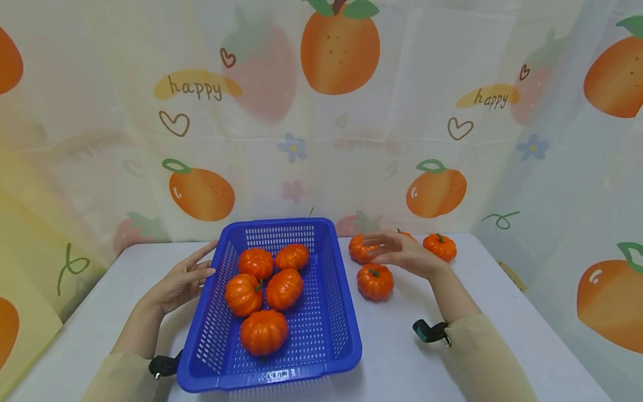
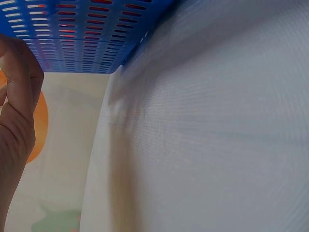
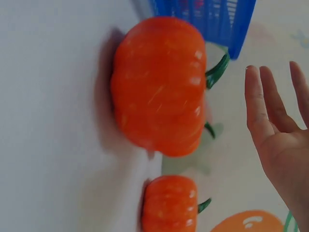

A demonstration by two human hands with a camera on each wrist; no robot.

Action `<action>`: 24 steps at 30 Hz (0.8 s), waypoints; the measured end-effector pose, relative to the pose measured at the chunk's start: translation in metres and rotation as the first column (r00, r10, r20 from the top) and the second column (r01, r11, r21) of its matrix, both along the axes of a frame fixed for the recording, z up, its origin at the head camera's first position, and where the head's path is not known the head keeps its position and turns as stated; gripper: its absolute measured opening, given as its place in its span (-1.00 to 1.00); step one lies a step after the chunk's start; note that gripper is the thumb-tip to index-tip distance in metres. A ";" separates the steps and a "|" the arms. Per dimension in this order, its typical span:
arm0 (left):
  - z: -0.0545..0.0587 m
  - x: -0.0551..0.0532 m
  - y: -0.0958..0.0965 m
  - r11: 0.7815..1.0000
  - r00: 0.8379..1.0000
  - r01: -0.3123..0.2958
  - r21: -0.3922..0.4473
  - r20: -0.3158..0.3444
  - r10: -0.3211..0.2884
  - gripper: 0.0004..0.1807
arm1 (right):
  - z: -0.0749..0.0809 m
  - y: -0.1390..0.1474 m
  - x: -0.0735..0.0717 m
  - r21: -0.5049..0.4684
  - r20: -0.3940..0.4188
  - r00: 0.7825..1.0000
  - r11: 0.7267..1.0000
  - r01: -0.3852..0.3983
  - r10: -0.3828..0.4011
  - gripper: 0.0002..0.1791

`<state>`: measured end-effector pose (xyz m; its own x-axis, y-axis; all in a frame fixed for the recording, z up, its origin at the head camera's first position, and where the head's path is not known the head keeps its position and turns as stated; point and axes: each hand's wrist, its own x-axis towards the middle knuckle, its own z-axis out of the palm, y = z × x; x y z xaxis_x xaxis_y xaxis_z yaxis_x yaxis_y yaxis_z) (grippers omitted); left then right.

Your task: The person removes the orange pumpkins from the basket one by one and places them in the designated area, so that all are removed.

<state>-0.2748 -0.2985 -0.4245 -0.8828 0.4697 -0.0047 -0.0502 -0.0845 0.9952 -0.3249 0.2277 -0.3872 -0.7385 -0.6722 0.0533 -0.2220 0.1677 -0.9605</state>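
Beige cloth sleeves (image 1: pixel 494 354) come in from the lower edge, flanking a blue plastic basket (image 1: pixel 313 321) whose slotted walls flare to a smooth, rounded rim. Five pumpkins (image 1: pixel 264 333) lie in it, glossy, squat and deeply ribbed, clustered toward its left side; bare perforated floor runs along the right. Four more are outside, to the right: a near one (image 1: pixel 375 283) with a short green stem, one just behind it (image 1: pixel 358 249), one mostly covered by the right hand (image 1: pixel 402 254), and one farther right (image 1: pixel 440 247).

White table (image 1: pixel 502 312) covering, finely textured up close, stretches to a far edge against a fruit-printed curtain (image 1: pixel 321 151). A narrow strip of tabletop separates the basket from the near pumpkin, and a wider stretch reaches the right-hand edge.

Wrist raised, the right hand hovers above the pumpkins, its fingers extended and spread, gripping nothing, apart from the near one. The left hand (image 1: pixel 176 286) touches the basket's left side, fingers fairly straight and slightly parted, palm turned inward.
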 end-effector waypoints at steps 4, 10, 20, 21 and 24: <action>0.000 0.000 0.000 1.000 1.000 0.004 0.007 0.000 -0.004 -0.16 | 0.009 -0.012 0.006 -0.003 -0.008 0.999 0.999 -0.047 0.047 -0.36; 0.000 0.000 0.000 1.000 1.000 0.002 0.009 0.004 -0.002 -0.16 | 0.017 -0.029 0.015 0.027 -0.016 0.997 0.997 -0.072 0.072 -0.37; -0.001 -0.001 0.000 1.000 1.000 0.002 0.010 0.005 -0.002 -0.18 | 0.030 -0.063 0.032 0.051 -0.010 0.987 0.985 -0.163 0.163 -0.40; -0.001 -0.001 0.000 1.000 1.000 0.001 0.010 0.004 -0.001 -0.18 | 0.030 -0.066 0.032 0.055 -0.004 0.985 0.984 -0.172 0.172 -0.40; -0.001 -0.001 0.000 1.000 1.000 -0.001 0.010 0.002 0.001 -0.18 | 0.030 -0.076 0.036 0.080 0.007 0.981 0.978 -0.192 0.192 -0.39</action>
